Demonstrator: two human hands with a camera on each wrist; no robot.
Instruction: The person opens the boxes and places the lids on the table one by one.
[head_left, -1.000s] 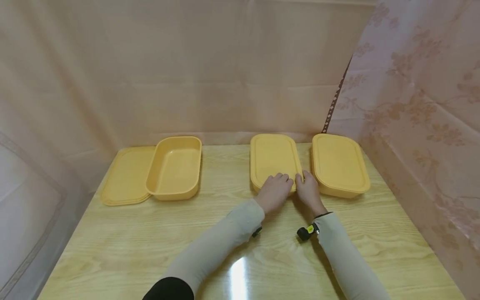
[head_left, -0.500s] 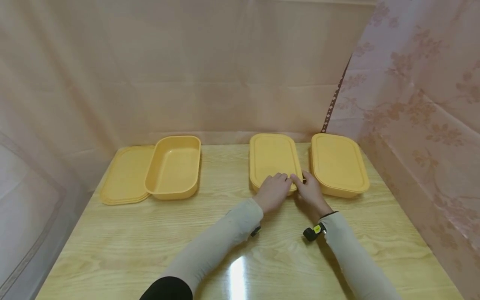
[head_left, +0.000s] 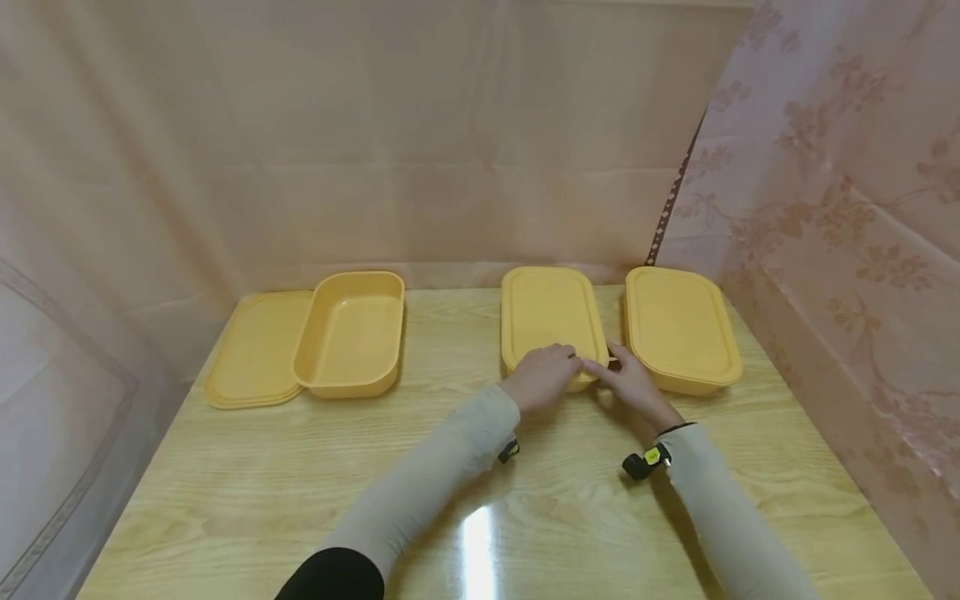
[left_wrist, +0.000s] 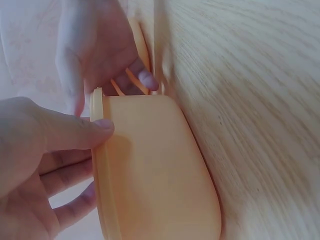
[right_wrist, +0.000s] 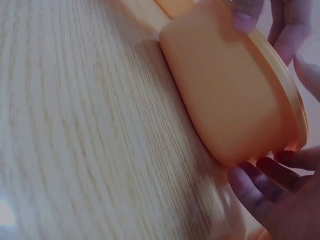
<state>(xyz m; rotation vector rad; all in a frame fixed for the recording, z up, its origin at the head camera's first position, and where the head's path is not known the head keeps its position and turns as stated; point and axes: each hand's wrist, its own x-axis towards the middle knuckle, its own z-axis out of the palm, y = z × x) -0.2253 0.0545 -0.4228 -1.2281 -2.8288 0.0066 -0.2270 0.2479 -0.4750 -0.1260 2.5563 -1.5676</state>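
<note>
A yellow lidded food container (head_left: 551, 304) stands right of centre on the table, in front of me. My left hand (head_left: 542, 377) grips its near edge. In the left wrist view, the thumb (left_wrist: 102, 131) presses the wall just below the lid's rim (left_wrist: 100, 170), with the other fingers over the lid. At the near right corner is my right hand (head_left: 636, 387), its thumb reaching over the lid. Its fingers (right_wrist: 247, 187) touch the container's side in the right wrist view. The lid looks seated, and the inside is hidden.
Close by on the right stands a second lidded container (head_left: 682, 325). To the left, an uncovered container (head_left: 352, 389) overlaps flat yellow lids (head_left: 251, 354) on the wooden table (head_left: 300, 483). A cloth curtain (head_left: 450, 167) hangs behind.
My right hand has shifted slightly to the right, its thumb and fingers now spread wider at the corner. The left hand has drawn back slightly to the left. The containers stay in place.
</note>
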